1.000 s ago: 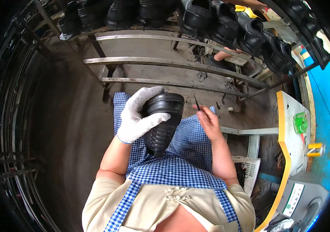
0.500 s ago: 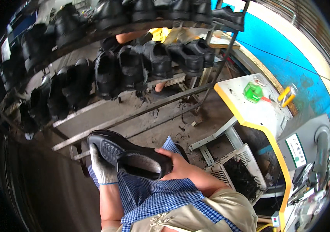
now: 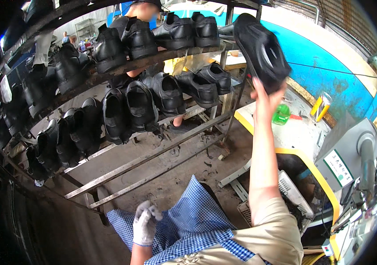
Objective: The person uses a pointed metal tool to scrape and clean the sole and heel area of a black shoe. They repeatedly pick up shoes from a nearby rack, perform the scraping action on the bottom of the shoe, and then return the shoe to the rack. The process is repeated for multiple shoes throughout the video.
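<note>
1. Head view: the right hand (image 3: 266,99) is raised, fingers wrapped around a black shoe (image 3: 261,46), sole outward, level with the upper shelf of the shoe rack (image 3: 153,57).
2. The gloved left hand (image 3: 145,223) rests on the checked apron (image 3: 193,221), fingers loosely curled, seemingly empty.

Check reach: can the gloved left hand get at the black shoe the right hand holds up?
Probably not as it sits: the left hand rests low by the checked apron, while the right hand holds the shoe high near the rack.
</note>
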Demonstrator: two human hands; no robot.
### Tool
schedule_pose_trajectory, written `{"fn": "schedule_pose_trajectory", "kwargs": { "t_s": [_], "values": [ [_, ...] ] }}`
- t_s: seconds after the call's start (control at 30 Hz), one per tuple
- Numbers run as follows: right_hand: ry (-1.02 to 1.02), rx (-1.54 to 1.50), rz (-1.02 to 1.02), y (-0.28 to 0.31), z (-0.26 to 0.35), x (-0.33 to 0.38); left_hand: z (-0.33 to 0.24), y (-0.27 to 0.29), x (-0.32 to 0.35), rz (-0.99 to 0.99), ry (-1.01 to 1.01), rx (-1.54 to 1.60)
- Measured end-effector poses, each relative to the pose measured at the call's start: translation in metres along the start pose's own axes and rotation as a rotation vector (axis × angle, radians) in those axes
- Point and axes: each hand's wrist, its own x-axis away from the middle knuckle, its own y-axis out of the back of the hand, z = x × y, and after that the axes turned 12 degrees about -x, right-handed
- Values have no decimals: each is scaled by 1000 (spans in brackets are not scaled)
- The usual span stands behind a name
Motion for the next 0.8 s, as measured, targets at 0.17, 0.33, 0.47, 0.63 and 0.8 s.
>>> {"fn": "schedule_pose_trajectory", "kwargs": {
  "t_s": [0.17,0.33,0.47,0.63,0.8],
  "values": [
    [-227,216,192,-46,-68,-96,20,26,29,-143,-16,-28],
    [-430,517,266,-61,-99,-147,23,25,39,-280,-22,-121],
    [5,531,106,-49,-128,-121,24,20,37,-245,-17,-180],
    [150,489,306,-87,-137,-61,18,20,34,-237,-16,-230],
    [-55,524,321,-108,-139,-62,11,15,34,-246,1,-290]
  ]
}}
